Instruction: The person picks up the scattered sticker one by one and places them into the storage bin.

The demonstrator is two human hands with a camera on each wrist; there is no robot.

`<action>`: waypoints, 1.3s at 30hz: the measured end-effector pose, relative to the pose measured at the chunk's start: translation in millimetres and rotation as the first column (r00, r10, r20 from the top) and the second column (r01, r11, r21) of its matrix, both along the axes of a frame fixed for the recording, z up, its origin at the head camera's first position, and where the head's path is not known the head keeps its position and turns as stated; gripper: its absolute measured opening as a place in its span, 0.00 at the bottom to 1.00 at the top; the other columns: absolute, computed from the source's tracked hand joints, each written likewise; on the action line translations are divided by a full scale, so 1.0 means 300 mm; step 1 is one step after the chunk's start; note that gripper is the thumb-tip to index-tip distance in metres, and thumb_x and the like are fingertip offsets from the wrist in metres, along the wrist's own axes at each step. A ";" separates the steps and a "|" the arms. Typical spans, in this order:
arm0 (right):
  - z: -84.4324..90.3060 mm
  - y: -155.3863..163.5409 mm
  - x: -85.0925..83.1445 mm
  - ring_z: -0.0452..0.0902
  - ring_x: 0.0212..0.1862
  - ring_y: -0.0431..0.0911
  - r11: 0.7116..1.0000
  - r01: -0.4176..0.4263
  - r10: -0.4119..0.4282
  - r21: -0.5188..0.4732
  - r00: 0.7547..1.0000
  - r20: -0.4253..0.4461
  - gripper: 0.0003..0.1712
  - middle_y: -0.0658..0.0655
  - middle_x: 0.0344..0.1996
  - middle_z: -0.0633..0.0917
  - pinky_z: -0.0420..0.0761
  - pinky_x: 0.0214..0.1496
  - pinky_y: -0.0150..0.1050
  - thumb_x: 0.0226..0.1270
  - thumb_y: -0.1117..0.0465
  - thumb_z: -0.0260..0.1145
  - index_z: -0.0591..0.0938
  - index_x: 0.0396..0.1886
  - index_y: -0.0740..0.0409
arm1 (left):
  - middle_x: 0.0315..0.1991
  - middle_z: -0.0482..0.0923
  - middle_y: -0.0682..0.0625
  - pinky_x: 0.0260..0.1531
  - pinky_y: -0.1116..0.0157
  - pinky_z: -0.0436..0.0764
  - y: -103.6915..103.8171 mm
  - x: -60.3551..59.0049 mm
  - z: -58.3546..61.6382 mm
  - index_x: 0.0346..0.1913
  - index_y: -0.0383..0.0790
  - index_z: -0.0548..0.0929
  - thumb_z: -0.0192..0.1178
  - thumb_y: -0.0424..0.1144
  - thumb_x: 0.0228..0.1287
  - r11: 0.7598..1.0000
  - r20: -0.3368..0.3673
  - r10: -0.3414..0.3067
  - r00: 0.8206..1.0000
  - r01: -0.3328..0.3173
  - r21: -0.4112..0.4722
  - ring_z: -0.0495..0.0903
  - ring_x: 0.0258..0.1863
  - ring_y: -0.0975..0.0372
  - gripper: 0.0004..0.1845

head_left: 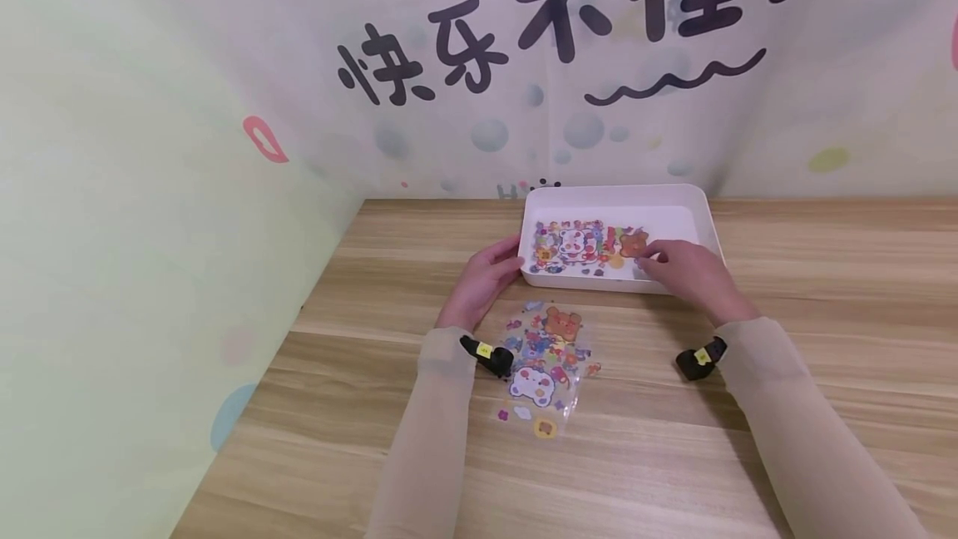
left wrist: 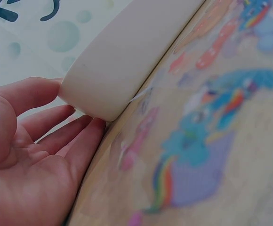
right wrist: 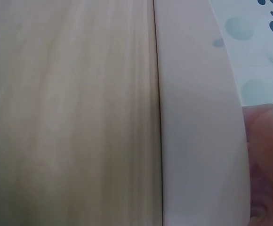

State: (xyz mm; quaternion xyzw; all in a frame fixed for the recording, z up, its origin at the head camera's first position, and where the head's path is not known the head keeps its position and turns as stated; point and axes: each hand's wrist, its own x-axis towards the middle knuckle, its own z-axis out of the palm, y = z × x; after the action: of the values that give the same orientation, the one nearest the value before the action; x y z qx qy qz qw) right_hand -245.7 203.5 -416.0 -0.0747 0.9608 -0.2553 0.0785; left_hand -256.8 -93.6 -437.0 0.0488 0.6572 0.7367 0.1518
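One loose sticker sheet [head_left: 540,356] lies on the worktop [head_left: 629,456], at seven o'clock from the one white tray [head_left: 629,210]. Inside the tray, towards eight o'clock, is sticker print [head_left: 584,249]; I cannot tell if it is one sheet or several. I count two big bears on each: a white bear [head_left: 532,387] and a brown bear [head_left: 563,323] on the loose sheet, another white and brown pair in the tray.

My left grip [head_left: 482,283] is unclenched at the tray's eight o'clock corner, thumb and nearly straight fingers touching it. My right grip [head_left: 692,273] reaches over the four o'clock side, fingertips at the print beside the brown bear; whether I pinch or merely touch it, I cannot tell.

Only my left wrist view shows those fingertips against the tray's base, and a blue rainbow-tailed figure [left wrist: 188,141] close up. In my right wrist view, the tray's wall hides my fingertips.
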 end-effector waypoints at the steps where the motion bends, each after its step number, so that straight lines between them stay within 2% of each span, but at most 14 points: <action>1: 0.000 0.000 0.000 0.69 0.40 0.55 1.000 -0.004 0.004 0.007 1.000 -0.002 0.23 0.65 0.43 0.77 0.73 0.39 0.49 0.64 0.49 0.54 0.76 0.50 0.61 | 0.64 0.60 0.48 0.57 0.65 0.66 0.000 -0.004 -0.006 0.64 0.40 0.63 0.52 0.33 0.63 1.000 0.000 0.005 1.000 -0.005 0.001 0.64 0.60 0.60 0.26; 5: -0.002 -0.001 -0.001 0.69 0.40 0.55 0.999 -0.021 0.021 0.027 1.000 -0.013 0.24 0.66 0.43 0.77 0.73 0.40 0.50 0.64 0.49 0.54 0.76 0.51 0.61 | 0.64 0.61 0.48 0.57 0.65 0.67 0.000 -0.011 -0.015 0.64 0.40 0.63 0.53 0.33 0.63 1.000 -0.001 0.006 1.000 -0.006 0.005 0.64 0.60 0.60 0.26; 8: -0.003 -0.002 -0.002 0.69 0.41 0.55 0.999 -0.024 0.025 0.030 1.000 -0.015 0.24 0.66 0.43 0.77 0.72 0.41 0.51 0.64 0.49 0.54 0.76 0.52 0.61 | 0.65 0.59 0.47 0.58 0.64 0.65 0.000 -0.001 0.002 0.65 0.39 0.62 0.52 0.32 0.63 1.000 0.001 -0.006 1.000 0.006 -0.001 0.63 0.61 0.59 0.26; 13: -0.004 -0.003 -0.002 0.68 0.45 0.57 1.000 -0.015 0.015 0.023 1.000 -0.011 0.26 0.68 0.49 0.75 0.70 0.47 0.56 0.64 0.48 0.53 0.75 0.53 0.63 | 0.65 0.58 0.47 0.59 0.62 0.64 0.001 0.019 0.030 0.65 0.38 0.61 0.50 0.32 0.64 1.000 -0.011 -0.016 1.000 0.016 -0.009 0.62 0.62 0.59 0.26; 18: -0.006 -0.002 -0.002 0.68 0.42 0.56 1.000 -0.005 0.005 0.025 1.000 -0.011 0.26 0.67 0.46 0.76 0.72 0.42 0.52 0.64 0.48 0.53 0.75 0.52 0.62 | 0.65 0.59 0.47 0.58 0.63 0.64 0.000 0.019 0.021 0.65 0.38 0.62 0.51 0.32 0.63 1.000 -0.015 -0.013 1.000 0.013 0.002 0.62 0.61 0.58 0.26; 23: -0.008 0.005 -0.003 0.68 0.40 0.55 0.999 0.026 -0.027 -0.039 0.999 -0.023 0.24 0.64 0.44 0.77 0.72 0.38 0.47 0.64 0.47 0.53 0.76 0.50 0.61 | 0.63 0.62 0.49 0.56 0.65 0.67 0.001 0.000 -0.007 0.64 0.40 0.64 0.53 0.33 0.63 1.000 -0.020 0.004 1.000 -0.004 0.004 0.64 0.60 0.60 0.26; 28: -0.006 0.008 -0.006 0.66 0.42 0.54 0.994 0.038 -0.040 -0.106 0.999 -0.017 0.24 0.63 0.47 0.77 0.71 0.41 0.48 0.65 0.46 0.51 0.76 0.49 0.59 | 0.61 0.64 0.52 0.55 0.67 0.69 0.000 -0.019 -0.038 0.63 0.43 0.66 0.55 0.35 0.62 1.000 -0.036 0.027 0.999 -0.027 -0.005 0.67 0.57 0.63 0.25; 31: -0.003 0.007 -0.004 0.66 0.43 0.55 0.991 0.038 -0.040 -0.131 0.999 -0.009 0.25 0.63 0.47 0.76 0.72 0.42 0.48 0.65 0.45 0.51 0.75 0.50 0.60 | 0.61 0.64 0.53 0.54 0.67 0.69 -0.001 -0.023 -0.043 0.63 0.44 0.66 0.55 0.36 0.62 0.999 -0.038 0.029 0.999 -0.029 -0.016 0.67 0.57 0.64 0.25; 34: -0.001 0.005 -0.001 0.67 0.42 0.54 0.987 0.040 -0.042 -0.153 0.999 -0.012 0.26 0.62 0.43 0.77 0.72 0.40 0.45 0.65 0.44 0.51 0.75 0.50 0.60 | 0.62 0.64 0.53 0.54 0.68 0.70 -0.001 -0.021 -0.041 0.63 0.44 0.66 0.55 0.36 0.62 0.999 -0.037 0.029 0.999 -0.029 -0.021 0.67 0.58 0.64 0.25; 39: 0.003 0.007 0.000 0.66 0.40 0.52 0.971 0.066 -0.073 -0.230 0.997 -0.022 0.33 0.59 0.40 0.77 0.70 0.35 0.41 0.60 0.35 0.49 0.77 0.48 0.57 | 0.62 0.63 0.52 0.54 0.68 0.70 -0.001 -0.019 -0.039 0.63 0.43 0.65 0.54 0.35 0.62 0.999 -0.040 0.027 0.999 -0.028 -0.018 0.66 0.58 0.64 0.25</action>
State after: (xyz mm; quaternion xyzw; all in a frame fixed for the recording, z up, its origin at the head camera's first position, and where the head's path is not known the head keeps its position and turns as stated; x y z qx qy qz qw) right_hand -245.9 205.7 -415.2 -0.0536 0.9280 -0.3658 0.0458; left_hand -262.4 -94.0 -448.8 0.0529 0.6673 0.7316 0.1289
